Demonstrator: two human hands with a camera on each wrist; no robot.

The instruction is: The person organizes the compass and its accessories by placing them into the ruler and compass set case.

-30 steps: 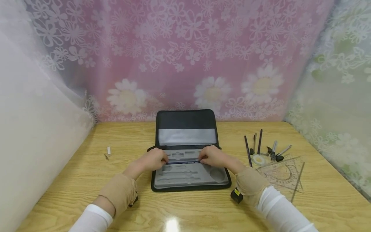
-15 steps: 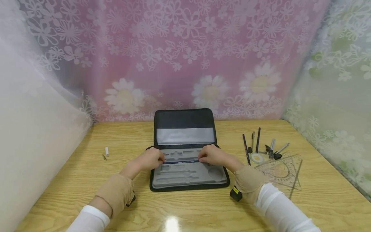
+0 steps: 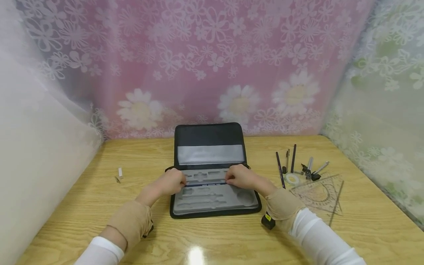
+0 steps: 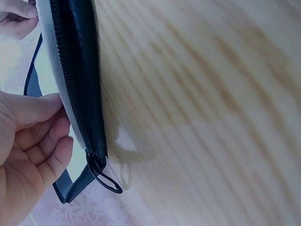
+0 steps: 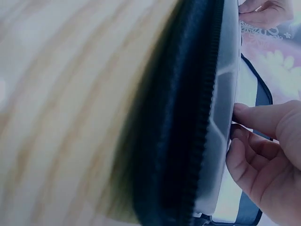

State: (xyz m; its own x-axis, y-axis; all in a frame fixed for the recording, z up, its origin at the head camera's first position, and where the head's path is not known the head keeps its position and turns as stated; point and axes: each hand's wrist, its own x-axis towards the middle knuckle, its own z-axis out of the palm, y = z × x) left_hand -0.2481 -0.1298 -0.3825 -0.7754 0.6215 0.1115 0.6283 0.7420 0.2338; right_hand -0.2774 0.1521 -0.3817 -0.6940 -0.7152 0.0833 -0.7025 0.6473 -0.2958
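A black zip case [image 3: 215,213] lies open on the table, its grey foam insert [image 3: 198,211] full of shaped recesses. Across the insert runs a dark blue pencil [image 3: 207,184] with pale lettering, lying along a long groove. My left hand [image 3: 172,181] pinches the pencil's left end, and my right hand [image 3: 243,176] pinches its right end; the fingers cover both ends. In the left wrist view the curled fingers [image 4: 47,141] meet the thumb at the insert's edge. The right wrist view has thumb and fingertips [image 5: 237,146] close together over the foam.
Right of the case lie two more pencils [image 3: 280,170] [image 3: 293,158], a white tape-like ring [image 3: 292,179], compass parts [image 3: 308,170] and clear set squares [image 3: 318,195]. A small white block [image 3: 120,173] and a tiny metal piece [image 3: 117,179] lie at left. A floral curtain [image 3: 198,73] hangs behind.
The head view has shifted slightly. Both hands stay at the pencil's ends; its lettering shows differently along the barrel. Case and loose tools have not moved.
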